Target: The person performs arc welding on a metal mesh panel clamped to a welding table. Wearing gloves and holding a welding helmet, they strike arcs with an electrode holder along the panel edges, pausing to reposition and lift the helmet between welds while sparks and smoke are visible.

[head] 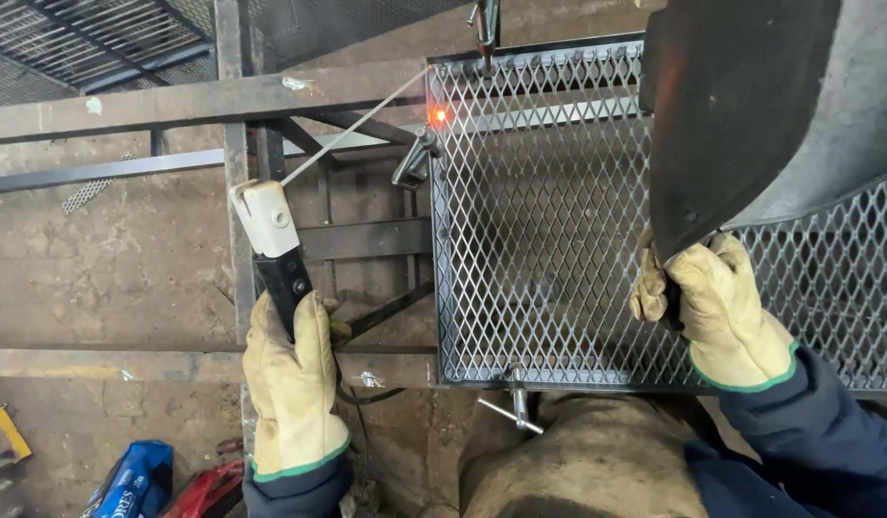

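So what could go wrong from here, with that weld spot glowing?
1. The glowing weld spot on the mesh panel looks hot enough to burn on contact.
2. The right hand holds the welding shield off to the side; striking an arc like this could flash the eyes.
3. The left hand aims a long electrode, which may stick or wander.

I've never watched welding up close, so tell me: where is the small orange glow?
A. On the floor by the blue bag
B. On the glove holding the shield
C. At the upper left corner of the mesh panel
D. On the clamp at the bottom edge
C: the orange glow sits at the upper left corner of the mesh panel, just past the tip of the electrode rod held in the left hand.
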